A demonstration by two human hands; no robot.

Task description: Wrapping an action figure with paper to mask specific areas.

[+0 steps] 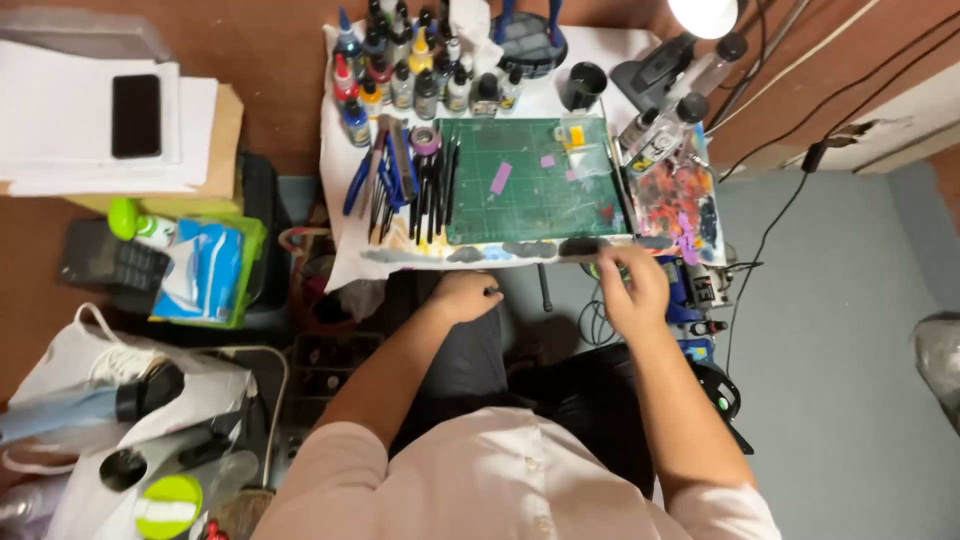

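1. Seen from above, a seated person in a pale shirt (pixel 500 480) and dark trousers reaches both arms forward toward a small worktop (pixel 345 180).
2. The left hand (pixel 463 297) rests on the left knee, its grip curled into a loose fist; whether it holds anything cannot be told.
3. The right hand (pixel 635 290) hovers at the worktop's near edge, fingers bent and partly closed over something small that the picture does not show clearly.
4. Just beyond lies a green cutting mat (pixel 535 180) with small purple pieces on it.
5. Left of the mat sits a row of dark brushes and tools (pixel 430 190); right of it, a paint-smeared palette (pixel 680 200).
6. At the back stand crowded paint bottles (pixel 410 70) and a desk lamp (pixel 700 15).
7. Working well here probably means slow, low hand moves, since the near edge is tight and tools overhang it.
8. Open room lies on the mat's centre; the floor left is cluttered with bags (pixel 120 400), and cables (pixel 770 220) trail on the right.
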